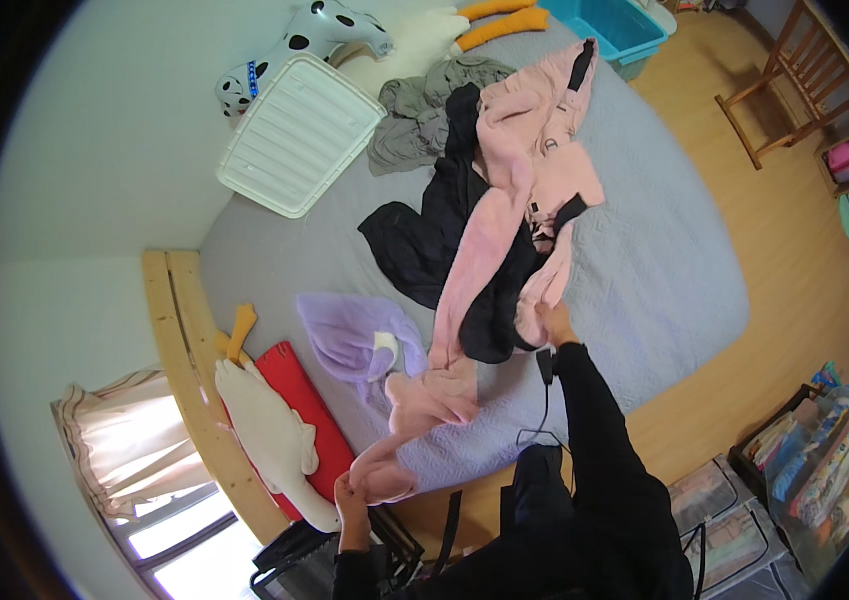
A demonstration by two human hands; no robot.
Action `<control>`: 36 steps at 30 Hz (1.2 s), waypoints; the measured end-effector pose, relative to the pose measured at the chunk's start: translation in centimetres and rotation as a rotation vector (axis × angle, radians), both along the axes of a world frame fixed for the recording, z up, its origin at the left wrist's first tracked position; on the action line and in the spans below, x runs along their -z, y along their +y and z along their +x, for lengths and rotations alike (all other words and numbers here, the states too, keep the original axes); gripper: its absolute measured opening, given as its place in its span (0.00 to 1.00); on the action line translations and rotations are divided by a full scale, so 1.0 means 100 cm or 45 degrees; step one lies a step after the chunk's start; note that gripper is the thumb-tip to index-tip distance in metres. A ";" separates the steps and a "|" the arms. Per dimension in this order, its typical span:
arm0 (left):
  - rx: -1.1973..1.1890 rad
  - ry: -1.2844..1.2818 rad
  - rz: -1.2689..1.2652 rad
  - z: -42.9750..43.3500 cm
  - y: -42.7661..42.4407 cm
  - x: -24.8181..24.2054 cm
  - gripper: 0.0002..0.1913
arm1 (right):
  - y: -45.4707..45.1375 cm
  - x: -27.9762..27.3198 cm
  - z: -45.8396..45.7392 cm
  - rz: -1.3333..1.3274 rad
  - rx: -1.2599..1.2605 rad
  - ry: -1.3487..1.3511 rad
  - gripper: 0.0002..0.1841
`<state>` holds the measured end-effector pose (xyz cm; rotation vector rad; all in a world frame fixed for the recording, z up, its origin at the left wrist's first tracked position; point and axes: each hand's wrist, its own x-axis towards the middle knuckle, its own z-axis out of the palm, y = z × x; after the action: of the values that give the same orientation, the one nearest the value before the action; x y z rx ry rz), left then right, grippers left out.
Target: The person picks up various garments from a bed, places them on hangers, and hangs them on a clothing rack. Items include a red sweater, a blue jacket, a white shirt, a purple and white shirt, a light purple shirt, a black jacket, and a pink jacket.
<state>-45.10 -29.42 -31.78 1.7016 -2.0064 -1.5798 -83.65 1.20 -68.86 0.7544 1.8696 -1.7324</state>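
Near the front edge of the bed, my left hand [352,495] grips the end of a pink fleece garment [496,217], whose long part stretches away over the bed. My right hand [557,322] holds another part of the pink fabric farther right. Black clothing [421,251] lies beneath and beside the pink garment. A grey-green crumpled garment [413,112] rests behind the black one. To the left of the pink fabric lies a purple plush item [349,337] with a white patch. Folds hide how the pink parts join.
A white ribbed plastic lid [303,135] and a spotted inflatable animal [319,34] are at the back left. A teal plastic tub [616,34] stands at the back. A red cushion [304,412] and white plush bird [263,427] lie by the wooden headboard [196,375]. Storage bags [732,525] stand right.
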 end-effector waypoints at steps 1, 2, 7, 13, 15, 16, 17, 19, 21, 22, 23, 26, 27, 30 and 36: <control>0.070 0.095 0.033 0.000 0.002 0.003 0.19 | 0.000 -0.020 0.009 -0.249 0.078 0.057 0.22; 0.118 0.042 -0.028 0.002 0.003 0.007 0.20 | 0.006 -0.040 0.018 -0.235 0.105 0.147 0.21; 0.175 -0.092 0.001 0.015 -0.012 0.026 0.21 | 0.047 -0.150 0.029 -0.205 0.148 0.323 0.16; 0.358 0.128 0.120 0.005 -0.022 0.005 0.14 | 0.115 -0.326 0.002 -0.068 0.068 0.659 0.10; 0.354 0.222 0.245 -0.002 -0.017 -0.012 0.13 | 0.131 -0.386 0.002 0.161 -0.014 1.058 0.10; 0.382 0.236 0.269 -0.007 -0.014 -0.019 0.13 | 0.137 -0.414 0.005 -0.006 -0.001 1.151 0.11; 0.429 0.303 0.303 -0.011 -0.010 -0.026 0.13 | 0.145 -0.441 0.013 -0.128 0.024 1.232 0.12; 0.492 0.316 0.306 -0.025 -0.008 -0.035 0.12 | 0.161 -0.492 0.034 -0.456 0.055 1.233 0.16; 0.641 0.382 0.266 -0.038 -0.005 -0.045 0.11 | 0.175 -0.532 0.063 -0.865 0.062 1.052 0.20; 0.747 0.423 0.220 -0.049 -0.005 -0.049 0.11 | 0.178 -0.549 0.076 -1.006 0.035 1.130 0.25; 0.838 0.476 0.199 -0.063 -0.004 -0.055 0.11 | 0.181 -0.564 0.090 -1.045 0.047 1.150 0.25; 1.124 0.629 0.119 -0.101 0.017 -0.084 0.12 | 0.182 -0.603 0.143 -1.215 0.090 1.183 0.26; 1.233 0.691 0.111 -0.114 0.028 -0.097 0.13 | 0.179 -0.614 0.162 -1.198 0.066 1.180 0.26; 1.691 1.035 0.036 -0.132 0.072 -0.150 0.26 | 0.161 -0.645 0.236 -1.189 0.024 1.115 0.26; 2.407 1.656 -0.224 -0.077 0.157 -0.258 0.58 | 0.107 -0.705 0.397 -1.077 0.034 1.207 0.30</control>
<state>-52.84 -13.73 -6.01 -1.6669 -2.1896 -1.4954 -43.93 11.91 1.65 -0.4559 1.2707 -2.8562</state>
